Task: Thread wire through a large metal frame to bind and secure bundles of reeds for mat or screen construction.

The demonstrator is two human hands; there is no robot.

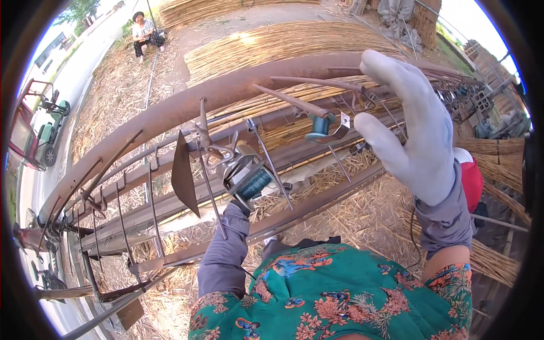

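Note:
My right hand (pixel 413 127) wears a pale grey glove and is raised over the right part of a rusty metal frame. Its fingers stretch upward and its thumb stands apart, with nothing between them. The grey sleeve of my left arm (pixel 224 249) reaches to the frame's near side; the hand there is hidden behind a metal holder with a dark teal spool of thread (pixel 253 184). A second teal spool (pixel 320 126) sits in a bracket farther right, near my right thumb. Left of the first spool, a dark metal plate (pixel 184 174) stands up.
A curved rusty beam (pixel 170 116) arches across the frame, with thin rods below it. Reed mats (pixel 266 48) lie beyond. Reed bundles (pixel 493 249) lie at the right, beside a red and white rounded thing (pixel 471 180). A person (pixel 146 37) sits far left, near a small vehicle (pixel 45 130).

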